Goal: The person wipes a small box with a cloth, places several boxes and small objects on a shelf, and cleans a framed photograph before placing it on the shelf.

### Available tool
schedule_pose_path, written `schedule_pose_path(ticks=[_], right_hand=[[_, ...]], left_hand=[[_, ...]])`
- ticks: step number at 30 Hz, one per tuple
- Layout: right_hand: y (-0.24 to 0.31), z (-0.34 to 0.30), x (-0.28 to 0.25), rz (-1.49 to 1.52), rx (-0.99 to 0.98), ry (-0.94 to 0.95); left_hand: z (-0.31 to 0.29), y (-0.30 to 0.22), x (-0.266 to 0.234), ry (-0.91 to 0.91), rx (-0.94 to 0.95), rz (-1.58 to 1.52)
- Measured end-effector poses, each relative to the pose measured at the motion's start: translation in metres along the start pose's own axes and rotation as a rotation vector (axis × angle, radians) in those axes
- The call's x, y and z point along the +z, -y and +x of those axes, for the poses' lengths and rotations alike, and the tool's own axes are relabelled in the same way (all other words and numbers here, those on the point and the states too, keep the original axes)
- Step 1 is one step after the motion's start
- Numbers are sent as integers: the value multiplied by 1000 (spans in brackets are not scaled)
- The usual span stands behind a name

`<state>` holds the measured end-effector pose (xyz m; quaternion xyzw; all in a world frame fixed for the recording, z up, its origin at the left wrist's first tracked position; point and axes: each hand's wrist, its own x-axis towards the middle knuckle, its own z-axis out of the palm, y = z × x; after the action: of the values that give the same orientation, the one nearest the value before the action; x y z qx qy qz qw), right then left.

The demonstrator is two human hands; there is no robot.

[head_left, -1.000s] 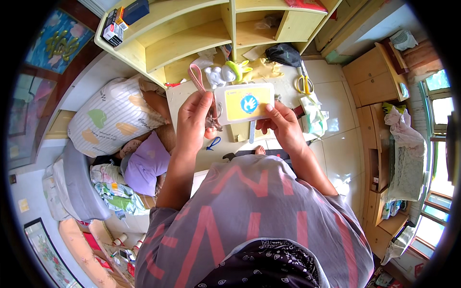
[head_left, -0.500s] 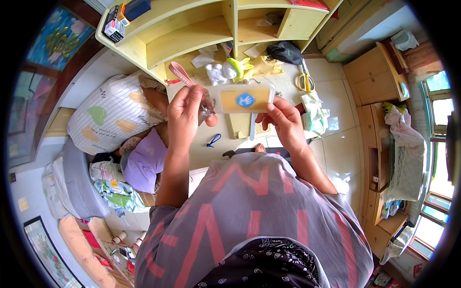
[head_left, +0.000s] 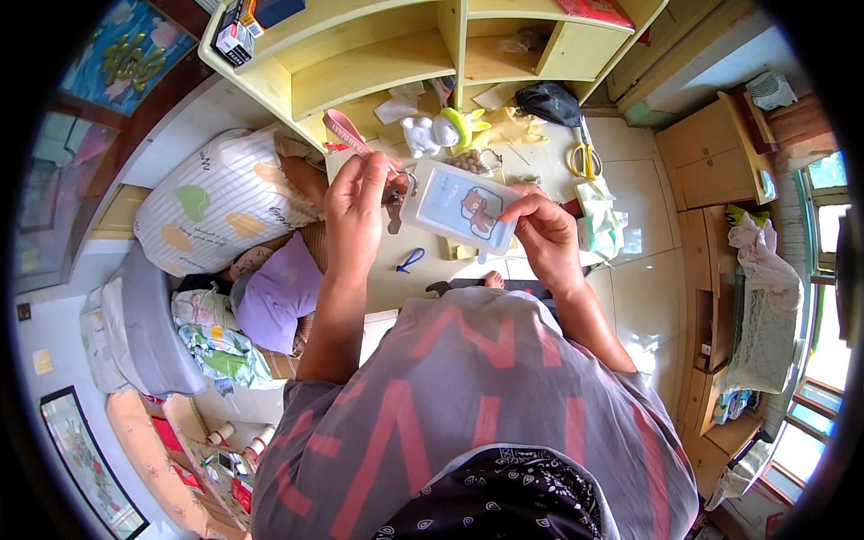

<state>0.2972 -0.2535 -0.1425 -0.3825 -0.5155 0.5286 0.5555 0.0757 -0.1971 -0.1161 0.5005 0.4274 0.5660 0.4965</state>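
Between my hands, above the table, is a translucent card holder with a brown bear on its light-blue face. It tilts, its right end lower. My right hand pinches that end between thumb and fingers. At the other side my left hand is closed on a pink wrist strap, whose loop sticks up past the thumb. A small metal clasp shows between the left fingers and the holder. Something dark brown hangs below the left fingers, its kind unclear.
On the table lie a white figurine with a yellow-green top piece beside it, a black pouch, yellow-handled scissors and a blue loop. Pale wooden shelves rise behind. At left, another person's arm rests near a striped cushion.
The card holder has turned from its yellow face with a blue hand mark to the bear face. Its right end has dropped. My right hand has shifted its pinch lower along that end.
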Motion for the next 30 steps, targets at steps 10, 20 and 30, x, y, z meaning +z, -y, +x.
schedule_pose_path(ticks=[10,20,30], right_hand=[[-4,1,-6,-4,127,-6],[-5,6,24,-357,50,-3],[-5,31,35,-6,476,-2]], left_hand=[[1,-2,2,44,48,-111],[5,23,6,7,-207,-163],[7,10,10,37,-331,92]])
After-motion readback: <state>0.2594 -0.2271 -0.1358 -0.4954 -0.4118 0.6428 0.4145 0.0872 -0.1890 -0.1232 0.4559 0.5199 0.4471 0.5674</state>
